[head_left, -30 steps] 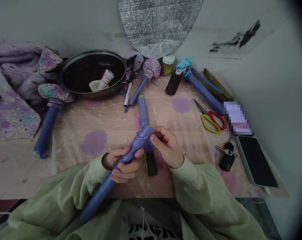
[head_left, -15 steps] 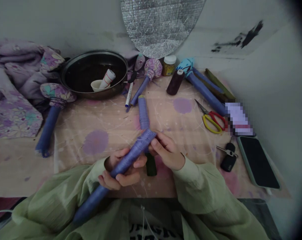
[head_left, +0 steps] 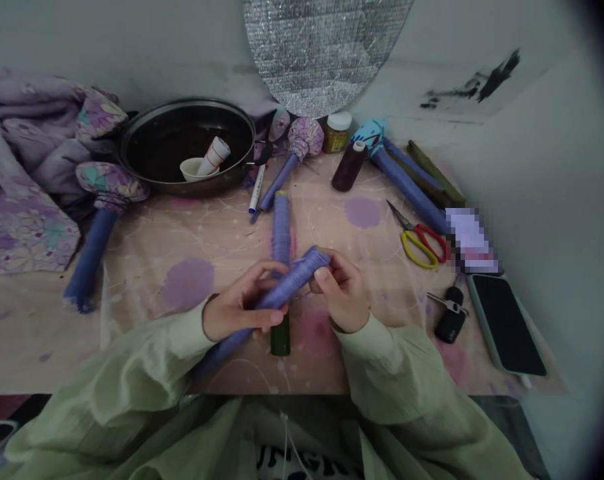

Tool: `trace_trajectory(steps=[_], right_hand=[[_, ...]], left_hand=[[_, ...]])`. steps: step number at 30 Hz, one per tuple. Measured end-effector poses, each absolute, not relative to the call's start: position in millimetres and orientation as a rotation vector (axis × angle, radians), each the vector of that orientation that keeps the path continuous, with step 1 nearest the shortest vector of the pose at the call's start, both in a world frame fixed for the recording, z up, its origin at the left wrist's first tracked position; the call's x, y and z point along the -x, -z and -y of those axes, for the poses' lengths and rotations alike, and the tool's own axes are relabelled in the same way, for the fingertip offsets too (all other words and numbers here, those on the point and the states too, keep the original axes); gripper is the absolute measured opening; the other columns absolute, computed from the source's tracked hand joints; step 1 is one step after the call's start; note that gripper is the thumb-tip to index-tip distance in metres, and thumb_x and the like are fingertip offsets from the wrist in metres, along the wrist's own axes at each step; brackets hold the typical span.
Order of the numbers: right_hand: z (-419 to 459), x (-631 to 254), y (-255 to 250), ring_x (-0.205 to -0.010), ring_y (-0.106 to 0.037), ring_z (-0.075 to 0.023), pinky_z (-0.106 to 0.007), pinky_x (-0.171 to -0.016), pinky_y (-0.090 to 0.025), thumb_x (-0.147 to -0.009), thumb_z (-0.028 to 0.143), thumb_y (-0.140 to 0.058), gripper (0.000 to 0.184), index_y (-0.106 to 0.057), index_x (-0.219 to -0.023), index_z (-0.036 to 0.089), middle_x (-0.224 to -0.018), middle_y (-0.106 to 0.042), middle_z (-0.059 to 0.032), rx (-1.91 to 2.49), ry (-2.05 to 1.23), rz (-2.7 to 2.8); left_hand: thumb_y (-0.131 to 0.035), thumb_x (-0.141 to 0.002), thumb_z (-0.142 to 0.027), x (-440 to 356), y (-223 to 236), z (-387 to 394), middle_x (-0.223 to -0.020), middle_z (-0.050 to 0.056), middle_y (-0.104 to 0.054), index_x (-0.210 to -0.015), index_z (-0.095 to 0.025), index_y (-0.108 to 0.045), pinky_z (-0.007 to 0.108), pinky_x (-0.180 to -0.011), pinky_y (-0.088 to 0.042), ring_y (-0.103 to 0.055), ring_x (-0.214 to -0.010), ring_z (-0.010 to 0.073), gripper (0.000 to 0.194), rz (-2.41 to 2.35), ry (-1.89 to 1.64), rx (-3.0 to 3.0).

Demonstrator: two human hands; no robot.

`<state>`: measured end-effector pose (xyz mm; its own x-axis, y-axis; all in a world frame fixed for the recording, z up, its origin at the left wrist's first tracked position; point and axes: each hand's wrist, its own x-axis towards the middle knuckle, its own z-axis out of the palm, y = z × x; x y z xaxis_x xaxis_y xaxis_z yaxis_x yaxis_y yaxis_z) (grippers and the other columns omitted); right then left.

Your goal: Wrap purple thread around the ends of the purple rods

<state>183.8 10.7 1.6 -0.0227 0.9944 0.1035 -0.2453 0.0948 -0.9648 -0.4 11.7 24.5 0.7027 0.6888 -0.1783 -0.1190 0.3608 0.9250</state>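
Both of my hands are on a stick wrapped in purple-blue cord (head_left: 293, 280), which slants up to the right. My left hand (head_left: 239, 305) grips its middle, thumb on the near side and fingers on the far side. At the upper end, my right hand (head_left: 343, 287) closes its thumb and fingers on the wrapped tip. A thin strand shows below that tip. Under the held stick, a second wrapped stick (head_left: 281, 230) lies on the table, its bare dark green end (head_left: 281, 339) towards me.
A black pan (head_left: 182, 187) holds a cup (head_left: 192, 169) and a white roll (head_left: 217, 155). Scissors (head_left: 422, 243), keys (head_left: 452, 317) and a phone (head_left: 509, 325) lie right. A dark thread spool (head_left: 349, 168), a jar (head_left: 337, 137), a marker (head_left: 257, 190) and a cloth-headed mallet (head_left: 95, 250) stand around.
My left hand has shifted from holding the stick with its fingers in front to gripping with its thumb in front. The held stick's tip moved right and up, and my right hand moved with it.
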Motion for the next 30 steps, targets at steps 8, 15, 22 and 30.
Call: trace_trajectory(steps=[8,15,22,30], right_hand=[[-16,-182,6,-0.046,-0.029,-0.0059,-0.021,-0.042,-0.025,-0.075,0.049,-0.063,0.035,-0.058,-0.089,0.018,-0.055,-0.036,0.0075,1.047,-1.187,1.085],[-11,-180,1,-0.049,-0.039,-0.0073,-0.02,-0.043,-0.033,-0.078,0.043,-0.061,0.03,-0.056,-0.093,0.019,-0.062,-0.05,0.004,1.016,-1.031,1.217],[-9,-180,0,-0.05,-0.042,-0.0073,-0.02,-0.044,-0.036,-0.081,0.04,-0.057,0.026,-0.054,-0.097,0.02,-0.063,-0.052,0.004,0.993,-0.985,1.29],[-9,-181,-1,-0.059,-0.051,-0.0103,-0.024,-0.052,-0.045,-0.083,0.044,-0.054,0.028,-0.053,-0.098,0.021,-0.07,-0.057,0.0013,1.011,-0.92,1.359]], left_hand=[[-0.062,-0.08,-0.019,0,-24,-8,-0.113,0.009,-0.06,-0.138,-0.025,-0.036,0.032,-0.082,-0.049,-0.06,-0.093,0.018,0.064,-0.934,-0.813,-1.769],[-0.05,-0.084,-0.011,7,-34,-17,-0.13,0.011,-0.055,-0.141,-0.022,-0.033,0.037,-0.098,-0.045,-0.054,-0.115,0.0211,0.061,-0.879,-0.859,-2.228],[-0.054,-0.085,-0.019,-3,-18,-20,-0.11,0.012,-0.063,-0.138,-0.019,-0.034,0.033,-0.079,-0.054,-0.063,-0.095,0.0207,0.057,-1.021,-0.976,-2.55],[-0.047,-0.089,-0.021,-1,-18,-19,-0.101,0.01,-0.062,-0.135,-0.021,-0.04,0.029,-0.065,-0.055,-0.063,-0.08,0.0179,0.046,-1.027,-0.893,-2.634]])
